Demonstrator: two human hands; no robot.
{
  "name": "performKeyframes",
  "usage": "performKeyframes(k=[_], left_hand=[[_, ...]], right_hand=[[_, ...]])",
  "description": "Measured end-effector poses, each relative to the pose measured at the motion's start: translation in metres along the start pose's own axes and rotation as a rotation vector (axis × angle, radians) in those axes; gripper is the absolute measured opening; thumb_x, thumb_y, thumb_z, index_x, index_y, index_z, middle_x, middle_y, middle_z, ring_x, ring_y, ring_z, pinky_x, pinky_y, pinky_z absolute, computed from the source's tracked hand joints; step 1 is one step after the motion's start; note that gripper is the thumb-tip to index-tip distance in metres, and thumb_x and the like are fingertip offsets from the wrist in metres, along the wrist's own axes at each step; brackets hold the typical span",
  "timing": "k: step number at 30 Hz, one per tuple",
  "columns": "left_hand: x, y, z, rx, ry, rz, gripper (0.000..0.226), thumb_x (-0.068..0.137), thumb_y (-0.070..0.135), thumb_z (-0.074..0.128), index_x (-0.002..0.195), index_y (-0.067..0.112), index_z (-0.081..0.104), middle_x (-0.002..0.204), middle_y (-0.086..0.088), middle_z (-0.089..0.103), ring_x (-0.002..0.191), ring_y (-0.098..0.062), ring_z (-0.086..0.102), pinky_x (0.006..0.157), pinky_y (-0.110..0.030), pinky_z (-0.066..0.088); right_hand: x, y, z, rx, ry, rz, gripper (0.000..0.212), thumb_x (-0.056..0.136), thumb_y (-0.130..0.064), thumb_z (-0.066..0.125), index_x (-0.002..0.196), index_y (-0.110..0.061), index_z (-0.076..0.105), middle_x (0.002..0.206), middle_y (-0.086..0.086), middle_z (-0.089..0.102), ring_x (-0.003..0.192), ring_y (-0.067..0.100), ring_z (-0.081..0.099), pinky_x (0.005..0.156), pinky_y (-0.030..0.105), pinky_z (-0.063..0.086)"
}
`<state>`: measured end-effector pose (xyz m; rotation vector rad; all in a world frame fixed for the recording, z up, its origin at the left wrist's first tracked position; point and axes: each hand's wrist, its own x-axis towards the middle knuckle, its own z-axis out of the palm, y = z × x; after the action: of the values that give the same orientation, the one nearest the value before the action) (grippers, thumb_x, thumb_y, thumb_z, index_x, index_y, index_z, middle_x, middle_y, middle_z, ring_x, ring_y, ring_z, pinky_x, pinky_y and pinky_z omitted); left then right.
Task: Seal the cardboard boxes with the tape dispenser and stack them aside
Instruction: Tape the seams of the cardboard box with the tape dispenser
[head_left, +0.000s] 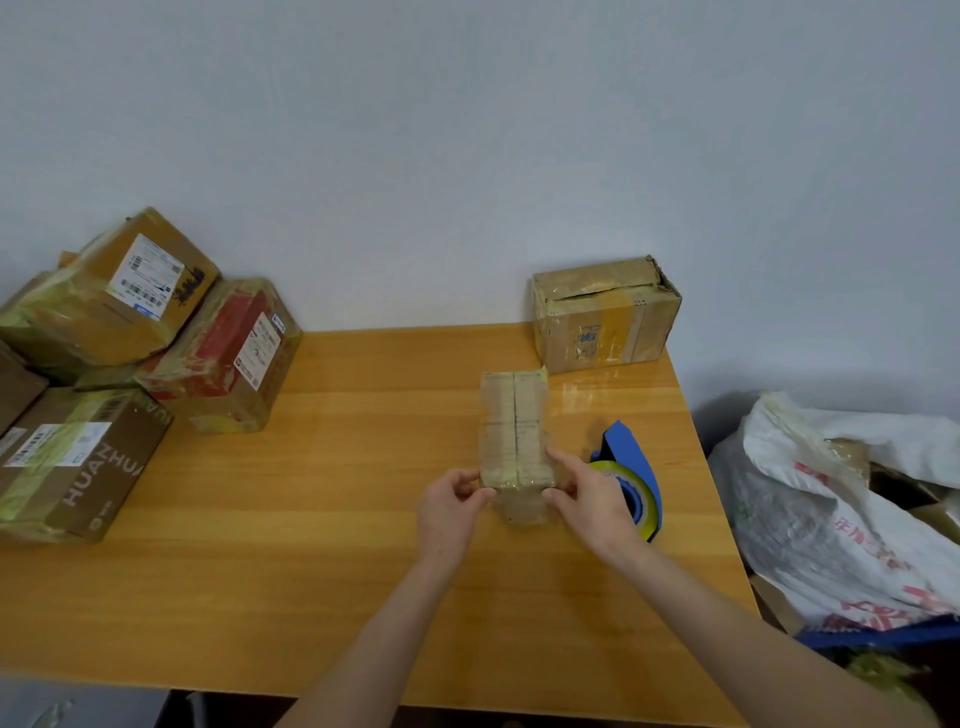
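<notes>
A small, narrow cardboard box (514, 431) wrapped in clear tape lies in the middle of the wooden table (322, 519), its long side pointing away from me. My left hand (451, 506) pinches its near left corner and my right hand (587, 499) pinches its near right corner. The blue tape dispenser (636, 467) with a yellowish tape roll stands on the table just right of the box, partly hidden behind my right hand. A second, larger cardboard box (605, 314) sits at the table's far right corner, its top flap torn and slightly open.
Several taped boxes (130, 358) are piled at the table's left end. A white plastic sack (841, 509) with red print, with cardboard showing in it, lies off the table's right edge. A pale wall runs behind the table.
</notes>
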<state>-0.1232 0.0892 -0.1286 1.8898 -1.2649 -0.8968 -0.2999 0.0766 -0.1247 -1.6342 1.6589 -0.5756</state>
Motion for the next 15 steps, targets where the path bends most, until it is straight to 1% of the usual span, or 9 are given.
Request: performKeyframes(k=[1,3,5,7,9,10,12,13,15], left_hand=[[0.000,0.000,0.001,-0.007,0.002,0.000,0.023,0.080,0.018,0.075,0.102,0.019,0.067,0.076,0.008,0.062,0.070,-0.005,0.057,0.058,-0.008,0.043],[-0.001,0.000,0.003,0.016,0.012,0.009,0.020,0.079,0.018,0.076,0.093,0.022,0.063,0.071,0.009,0.058,0.066,-0.006,0.053,0.056,-0.008,0.041],[0.000,-0.002,0.003,0.083,0.016,0.032,0.023,0.076,0.022,0.078,0.089,0.022,0.059,0.069,0.010,0.054,0.063,-0.005,0.049,0.055,-0.013,0.039],[0.003,-0.003,0.002,0.210,0.005,0.080,0.030,0.074,0.029,0.080,0.090,0.020,0.056,0.077,0.009,0.051,0.070,-0.008,0.049,0.061,-0.018,0.039],[0.009,-0.001,0.003,0.346,-0.023,0.112,0.044,0.071,0.037,0.081,0.094,0.018,0.050,0.089,0.009,0.046,0.080,-0.010,0.049,0.068,-0.021,0.042],[0.012,0.001,0.005,0.384,-0.046,0.107,0.050,0.069,0.040,0.082,0.096,0.018,0.046,0.090,0.010,0.045,0.081,-0.010,0.048,0.066,-0.020,0.041],[0.014,0.003,0.009,0.385,-0.082,0.103,0.055,0.069,0.039,0.083,0.095,0.017,0.040,0.084,0.010,0.048,0.075,-0.010,0.050,0.056,-0.016,0.039],[0.014,0.002,0.011,0.365,-0.087,0.121,0.054,0.070,0.036,0.083,0.094,0.016,0.039,0.081,0.010,0.050,0.072,-0.010,0.052,0.054,-0.016,0.040],[0.014,-0.002,0.014,0.325,-0.074,0.169,0.049,0.075,0.029,0.081,0.093,0.014,0.038,0.081,0.009,0.053,0.070,-0.010,0.054,0.056,-0.014,0.042]], right_hand=[[0.000,0.000,0.000,-0.014,0.000,0.004,0.061,0.092,-0.020,0.066,0.146,-0.028,0.041,0.074,-0.011,0.059,0.070,0.003,0.055,0.064,0.014,0.044],[0.001,-0.001,0.001,-0.091,0.004,0.003,0.058,0.092,-0.022,0.065,0.144,-0.028,0.042,0.080,-0.008,0.061,0.077,0.009,0.059,0.071,0.024,0.051],[0.003,-0.004,0.000,-0.209,0.004,-0.011,0.053,0.092,-0.027,0.065,0.140,-0.029,0.044,0.089,-0.003,0.065,0.084,0.016,0.061,0.073,0.031,0.053],[0.006,-0.007,-0.002,-0.327,0.010,-0.047,0.046,0.090,-0.033,0.066,0.132,-0.029,0.048,0.101,-0.001,0.062,0.089,0.019,0.059,0.071,0.032,0.051],[0.010,-0.010,-0.005,-0.426,0.005,-0.081,0.044,0.087,-0.042,0.067,0.124,-0.027,0.049,0.109,0.000,0.053,0.091,0.020,0.055,0.067,0.031,0.046],[0.013,-0.012,-0.006,-0.455,-0.003,-0.093,0.045,0.085,-0.045,0.068,0.120,-0.026,0.048,0.109,0.000,0.052,0.091,0.021,0.055,0.066,0.030,0.043],[0.017,-0.013,-0.005,-0.473,-0.020,-0.111,0.045,0.084,-0.047,0.068,0.115,-0.023,0.045,0.102,0.001,0.059,0.088,0.023,0.060,0.063,0.031,0.043],[0.018,-0.012,-0.003,-0.470,-0.021,-0.121,0.044,0.085,-0.045,0.067,0.114,-0.022,0.044,0.097,0.001,0.063,0.084,0.024,0.062,0.062,0.032,0.045],[0.020,-0.010,-0.001,-0.455,-0.017,-0.143,0.040,0.089,-0.040,0.065,0.114,-0.022,0.042,0.090,0.002,0.068,0.079,0.024,0.064,0.064,0.034,0.051]])
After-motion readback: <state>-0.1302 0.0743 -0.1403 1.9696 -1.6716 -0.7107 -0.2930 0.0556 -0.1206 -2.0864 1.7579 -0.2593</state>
